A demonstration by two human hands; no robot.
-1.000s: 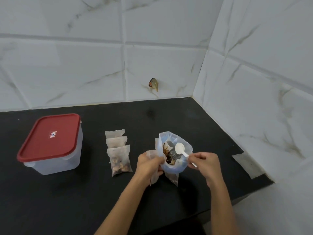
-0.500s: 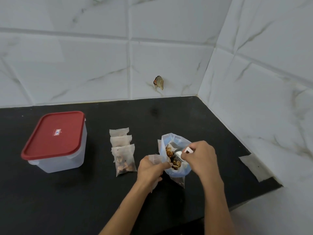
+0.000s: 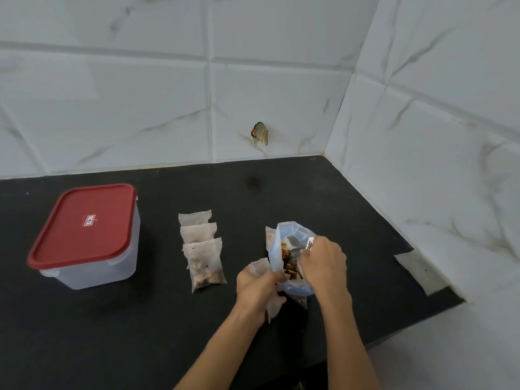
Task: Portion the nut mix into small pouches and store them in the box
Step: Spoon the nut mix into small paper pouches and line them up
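A clear bluish bag of nut mix (image 3: 284,243) stands open on the black counter (image 3: 351,226). My right hand (image 3: 323,261) reaches into its mouth, gripping a white spoon whose handle end (image 3: 310,244) sticks out above my fingers; the bowl is hidden among the nuts. My left hand (image 3: 257,285) pinches the bag's near rim together with a small translucent pouch (image 3: 271,301). Three filled pouches (image 3: 204,251) lie overlapping in a row left of the bag. A clear box with a red lid (image 3: 84,235), shut, stands at the far left.
White marble tiles wall the counter at the back and right. A brown scrap (image 3: 260,133) sticks to the back wall. A pale paper piece (image 3: 419,271) lies at the counter's right edge. The counter's front edge runs close behind my forearms.
My right hand has tipped the spoon from above the bag's mouth down into the nuts. My left hand keeps its hold on the rim and pouch.
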